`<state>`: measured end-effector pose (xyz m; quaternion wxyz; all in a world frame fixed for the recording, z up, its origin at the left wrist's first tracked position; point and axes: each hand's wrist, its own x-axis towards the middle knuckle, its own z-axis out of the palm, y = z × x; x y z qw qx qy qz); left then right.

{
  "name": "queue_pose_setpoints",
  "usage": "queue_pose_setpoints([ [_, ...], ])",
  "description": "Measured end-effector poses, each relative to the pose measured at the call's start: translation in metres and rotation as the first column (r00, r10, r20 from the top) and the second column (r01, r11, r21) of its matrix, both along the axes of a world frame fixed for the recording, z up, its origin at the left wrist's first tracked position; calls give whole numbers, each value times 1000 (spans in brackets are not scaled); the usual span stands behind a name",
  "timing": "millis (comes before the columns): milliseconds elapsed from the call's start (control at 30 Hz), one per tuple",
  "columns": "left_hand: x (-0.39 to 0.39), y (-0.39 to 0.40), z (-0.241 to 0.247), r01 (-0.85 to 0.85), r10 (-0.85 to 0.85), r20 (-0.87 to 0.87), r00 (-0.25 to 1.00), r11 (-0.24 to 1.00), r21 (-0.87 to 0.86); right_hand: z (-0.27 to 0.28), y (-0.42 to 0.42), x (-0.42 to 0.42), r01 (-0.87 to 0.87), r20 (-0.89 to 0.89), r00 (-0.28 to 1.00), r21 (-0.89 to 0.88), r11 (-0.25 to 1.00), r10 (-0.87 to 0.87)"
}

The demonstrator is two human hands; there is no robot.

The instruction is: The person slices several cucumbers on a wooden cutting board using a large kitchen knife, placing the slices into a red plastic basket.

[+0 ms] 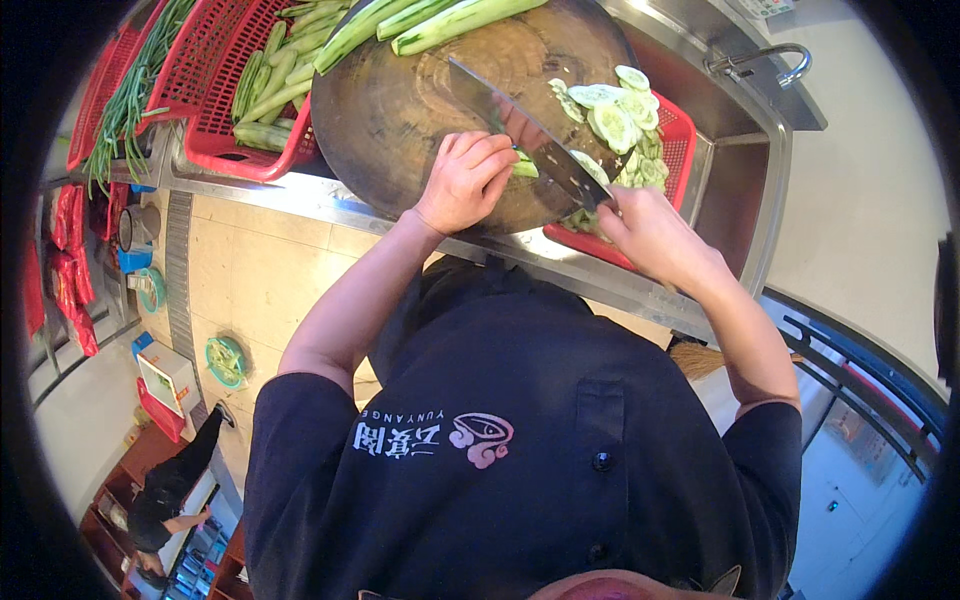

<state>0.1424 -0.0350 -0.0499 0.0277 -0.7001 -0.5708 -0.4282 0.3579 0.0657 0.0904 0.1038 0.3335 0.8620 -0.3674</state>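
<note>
My right hand (pixel 652 229) is closed round the handle of a wide-bladed cleaver (pixel 525 124), its blade slanting to the upper left over a round wooden chopping block (pixel 405 105). My left hand (pixel 471 176) holds a short piece of peeled cucumber (pixel 525 165) against the block, beside the blade. One cut slice (pixel 590 166) lies by the blade near the handle. More cucumber slices (pixel 615 124) are heaped at the block's right edge. Several whole peeled cucumbers (pixel 457 22) lie at the block's far edge.
A red plastic basket (pixel 679 146) with slices stands in the steel sink (pixel 739 195), partly under the block. Another red basket (pixel 217 142) of peeled cucumbers is at the left, near long green beans (pixel 142 90). A faucet (pixel 787 67) is at upper right. A person (pixel 161 495) is at lower left.
</note>
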Motion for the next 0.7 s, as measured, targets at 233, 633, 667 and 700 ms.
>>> queue_pose_setpoints([
  [233,-2,0,-4,37,-38,36,999,999,8,-57,4,-35,-19,2,1000,4,1000,19],
  [633,-3,-4,-2,23,-23,47,999,1000,1,-61,-1,-36,-35,-50,998,78,996,39],
  [667,-3,-5,-5,25,-25,68,997,1000,2,-63,-1,-39,-33,-36,999,81,996,36],
  [700,-5,-6,-5,21,-21,88,996,1000,6,-62,-1,-44,-36,-23,999,87,996,38],
])
